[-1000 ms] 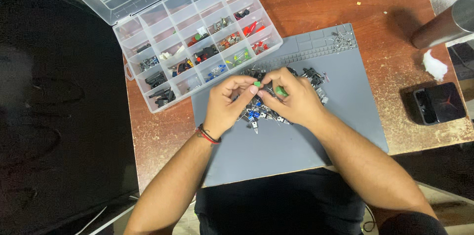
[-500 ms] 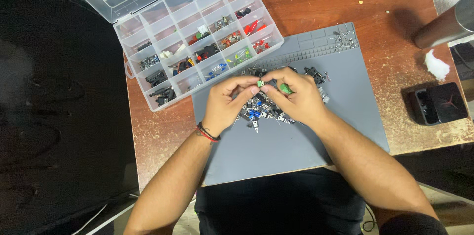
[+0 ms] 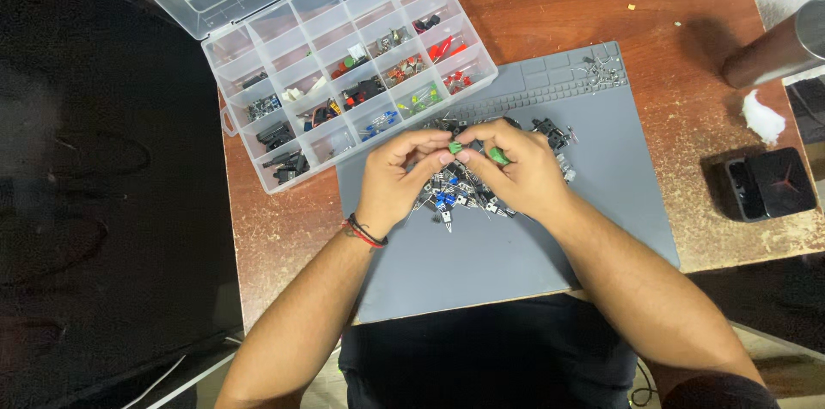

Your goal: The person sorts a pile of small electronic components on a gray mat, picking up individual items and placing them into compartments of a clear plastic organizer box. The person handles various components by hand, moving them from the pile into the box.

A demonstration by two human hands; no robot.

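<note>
Nearest the camera, 2 bare forearms are seen reaching onto the grey mat [image 3: 516, 271], which lies on the wooden desk [image 3: 601, 5]. A red-and-black band is worn on the left wrist.

The left hand [image 3: 395, 181] and right hand [image 3: 516, 177] are brought together above the pile of small parts [image 3: 455, 198]. Fingertips of both hands are pinched on a small green part [image 3: 455, 149]; a second green piece [image 3: 497, 155] is gripped in the right-hand fingers. Whether the 2 green bits are joined cannot be told. The hands are held just over the pile, the green part slightly above it.

Risks, as judged: the green part is tiny and held only at the tips, so a slip could drop it into the mixed pile, where it would be hard to pick out. Thin leads on the parts below could be bent if the hands are pressed down. Loose pieces near the right hand, the black parts [image 3: 550, 130] included, could be swept across the mat by a wrist.

Further off, the clear compartment box [image 3: 344, 82] is seen open, lid back, touching the mat's far left corner; a knock could mix its sorted parts. At far right lie a black box [image 3: 769, 186], a white wad [image 3: 760, 117] and a metal cylinder [image 3: 778, 52], well apart from the hands.
</note>
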